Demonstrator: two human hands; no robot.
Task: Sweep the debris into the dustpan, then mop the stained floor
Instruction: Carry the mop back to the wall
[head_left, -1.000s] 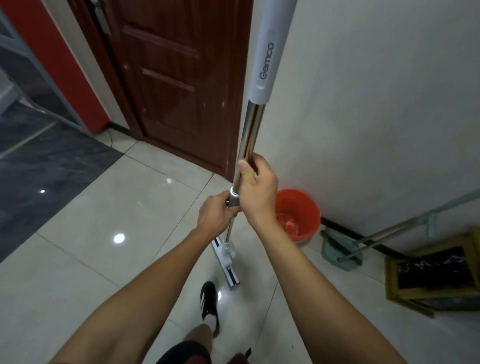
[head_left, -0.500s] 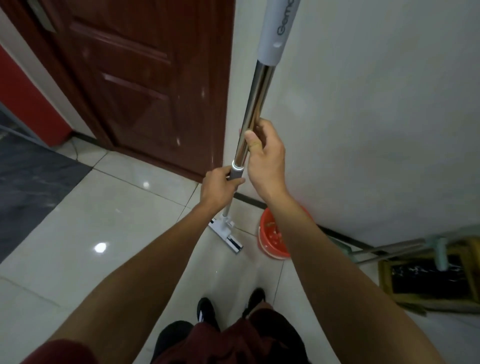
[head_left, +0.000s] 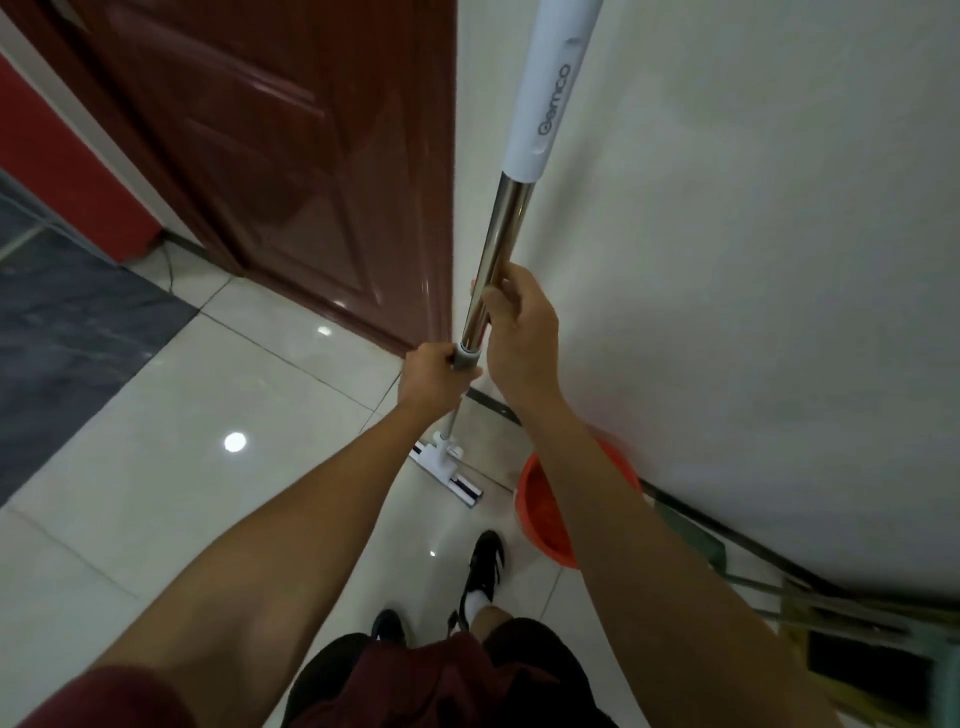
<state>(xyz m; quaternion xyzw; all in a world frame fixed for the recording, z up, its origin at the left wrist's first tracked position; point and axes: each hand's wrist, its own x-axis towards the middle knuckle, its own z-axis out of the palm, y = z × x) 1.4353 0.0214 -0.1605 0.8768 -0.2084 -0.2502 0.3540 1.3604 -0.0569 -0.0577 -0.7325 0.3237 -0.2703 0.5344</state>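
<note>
glossy pale floor tiles fill the lower left of the view, and a dark grey floor area lies at 9 o'clock. a dark brown wooden door stands at 11 o'clock, with a red wall part to its left. a plain white wall takes the whole right side, from 12 to 4 o'clock.

the mop stands nearly upright in the middle of the view, tilted a little to the right at the top. its upper part is a white sleeve with grey letters, below comes a shiny metal tube, then a grey collar and a thinner rod. the white flat mop head lies on the tiles near the corner of the door and the wall, at about 6 o'clock from the hands.

the right hand grips the metal tube, fingers curled around it. the left hand is just below, touching the right one or nearly, and it grips the grey collar.

an orange bucket stands on the floor against the wall, at 4 o'clock from the mop head, partly hidden by the right forearm. two black shoes are at 6 o'clock, and dark red clothing shows at the bottom edge. at 4 o'clock, along the wall, some greenish tools lean, too blurred to name.
</note>
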